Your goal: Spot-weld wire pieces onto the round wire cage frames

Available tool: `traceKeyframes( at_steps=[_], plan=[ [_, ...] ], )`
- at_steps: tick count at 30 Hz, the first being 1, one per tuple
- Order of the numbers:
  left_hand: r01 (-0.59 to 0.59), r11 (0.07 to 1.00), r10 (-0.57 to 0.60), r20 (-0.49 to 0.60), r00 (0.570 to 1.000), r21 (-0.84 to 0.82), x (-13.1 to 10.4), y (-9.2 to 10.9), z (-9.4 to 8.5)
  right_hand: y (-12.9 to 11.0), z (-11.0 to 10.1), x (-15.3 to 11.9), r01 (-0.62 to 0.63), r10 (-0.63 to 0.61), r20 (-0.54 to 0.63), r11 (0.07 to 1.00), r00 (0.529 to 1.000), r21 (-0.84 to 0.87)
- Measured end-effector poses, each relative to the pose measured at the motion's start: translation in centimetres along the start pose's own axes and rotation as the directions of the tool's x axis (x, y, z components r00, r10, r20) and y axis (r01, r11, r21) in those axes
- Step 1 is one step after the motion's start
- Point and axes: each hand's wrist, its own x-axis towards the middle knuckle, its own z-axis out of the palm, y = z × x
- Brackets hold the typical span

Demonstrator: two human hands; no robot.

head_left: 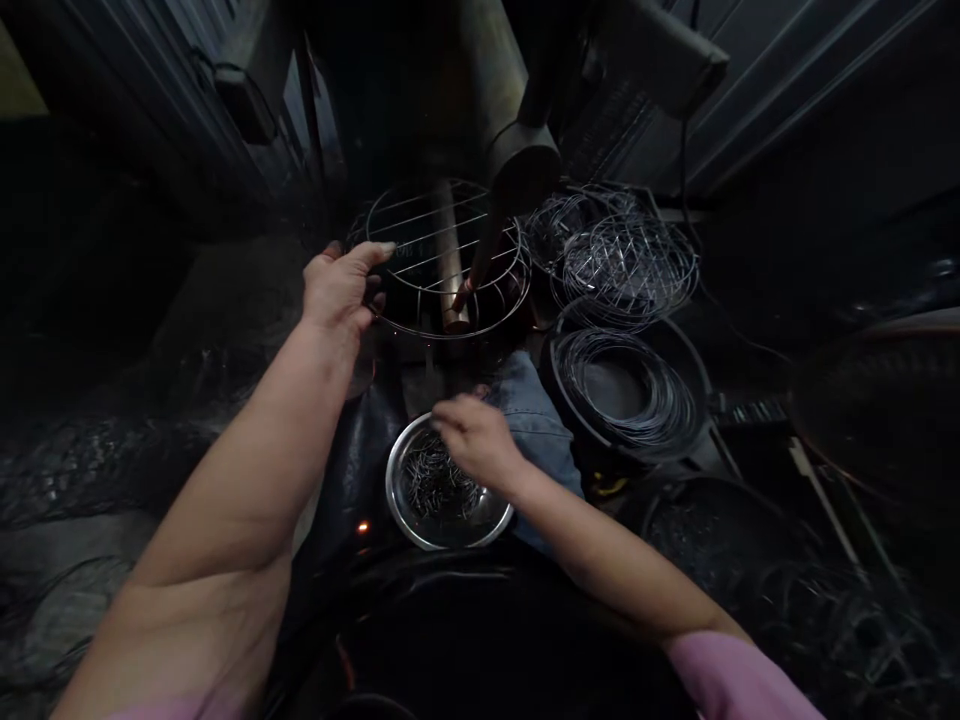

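My left hand (341, 285) is closed on the left side of a round wire rack (409, 268), with the thumb over its upper ring. The rack has parallel bars across the top and a second ring below. A copper-coloured bar (449, 250) runs through it, and a dark pointed tip meets that bar near its front end. Over the rim of a shiny metal bowl (397, 505) hovers my right hand (476, 440), fingers drawn together; what they hold, if anything, I cannot make out. Many short bent wire pieces (439, 480) lie in the bowl.
A thick cylindrical machine part (499, 90) hangs above the rack. At the right sit stacked wire racks (626, 260) and a dark basin (701, 375) with wire rings (630, 390). A denim-covered leg (536, 420) is beside the bowl. A small orange glow (364, 527) shows at the bowl's left.
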Motion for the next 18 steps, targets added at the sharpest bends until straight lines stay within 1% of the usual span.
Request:
traceKeyframes(
  at_steps=[1, 2, 3, 4, 5, 7, 9, 11, 13, 14, 16, 17, 18],
  plan=[
    [0.015, 1.000, -0.015, -0.004, 1.000, 0.020, 0.2, 0.0, 0.1, -0.1, 1.2, -0.7, -0.003, 0.030, 0.198, 0.991, 0.980, -0.135],
    [0.029, 0.999, -0.029, -0.008, 1.000, 0.035, 0.3, 0.0, 0.2, -0.2, 2.4, -1.2, 0.003, 0.084, 0.329, 0.967, 0.941, -0.254],
    [0.035, 0.999, -0.035, -0.005, 0.999, 0.041, 0.3, 0.0, 0.3, -0.3, 3.5, -1.5, 0.020, 0.132, 0.409, 0.937, 0.903, -0.348],
    [0.030, 0.999, -0.030, -0.003, 1.000, 0.041, 0.2, 0.0, 0.3, -0.5, 4.6, -1.7, 0.040, 0.165, 0.452, 0.911, 0.876, -0.411],
    [0.019, 0.999, -0.019, 0.002, 1.000, 0.038, 0.0, 0.0, 0.3, -0.6, 5.4, -1.8, 0.062, 0.177, 0.478, 0.895, 0.860, -0.443],
    [-0.006, 1.000, 0.006, 0.015, 1.000, 0.026, -0.5, 0.0, 0.0, -0.8, 6.4, -1.9, 0.101, 0.166, 0.520, 0.889, 0.838, -0.446],
    [-0.024, 1.000, 0.024, 0.022, 0.999, 0.011, -1.1, 0.0, -0.3, -0.8, 6.2, -2.0, 0.125, 0.144, 0.547, 0.897, 0.824, -0.424],
    [-0.042, 0.999, 0.042, 0.015, 0.999, -0.005, -1.7, -0.1, -0.5, -0.5, 5.0, -2.1, 0.108, 0.142, 0.549, 0.911, 0.824, -0.398],
    [-0.059, 0.998, 0.058, -0.011, 0.998, -0.018, -2.1, -0.2, -0.8, 0.0, 3.3, -2.2, 0.042, 0.134, 0.539, 0.952, 0.832, -0.302],
    [-0.067, 0.997, 0.066, -0.027, 0.997, -0.023, -2.3, -0.3, -0.9, 0.2, 2.3, -2.3, -0.005, 0.122, 0.530, 0.976, 0.839, -0.218],
    [-0.079, 0.997, 0.077, -0.059, 0.995, -0.023, -2.6, -0.4, -1.1, 0.5, 0.4, -2.1, -0.096, 0.085, 0.472, 0.995, 0.877, -0.002],
    [-0.096, 0.995, 0.094, -0.063, 0.994, -0.033, -2.8, -0.5, -1.2, 0.6, -0.5, -1.8, -0.121, 0.064, 0.414, 0.986, 0.908, 0.113],
    [-0.114, 0.992, 0.111, -0.068, 0.991, -0.049, -3.0, -0.5, -1.3, 0.6, -1.4, -1.5, -0.126, 0.049, 0.325, 0.967, 0.944, 0.219]
  ],
)
